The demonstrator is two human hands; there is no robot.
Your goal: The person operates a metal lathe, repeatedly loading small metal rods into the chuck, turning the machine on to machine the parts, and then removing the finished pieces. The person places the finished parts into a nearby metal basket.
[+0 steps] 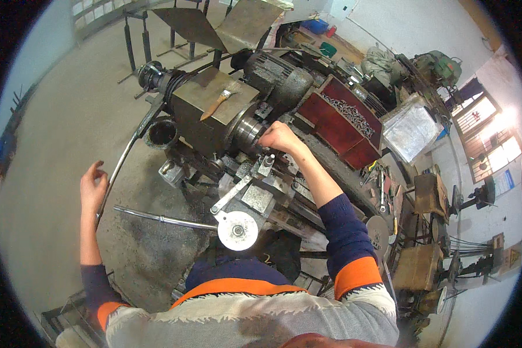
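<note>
My right hand [279,137] reaches to the front of the lathe's round metal chuck [249,129]. Its fingers are closed at the chuck face, and whatever they hold is hidden. Off to the left, my left hand [93,184] is beside the lower end of a long metal lever [125,154]; its fingers are loosely bent and apart, and I cannot tell whether the palm touches the lever. The chuck sits on the boxy headstock [187,100], where a wooden-handled brush [216,107] lies. Below my right hand is the tool post [265,168].
A white handwheel [238,231] and a long shiny handle [162,219] stand close before my body. Behind the lathe are a motor [277,77] and a red tray [336,124] of metal shavings. Wrenches [383,194] lie at right. Metal chips litter the floor.
</note>
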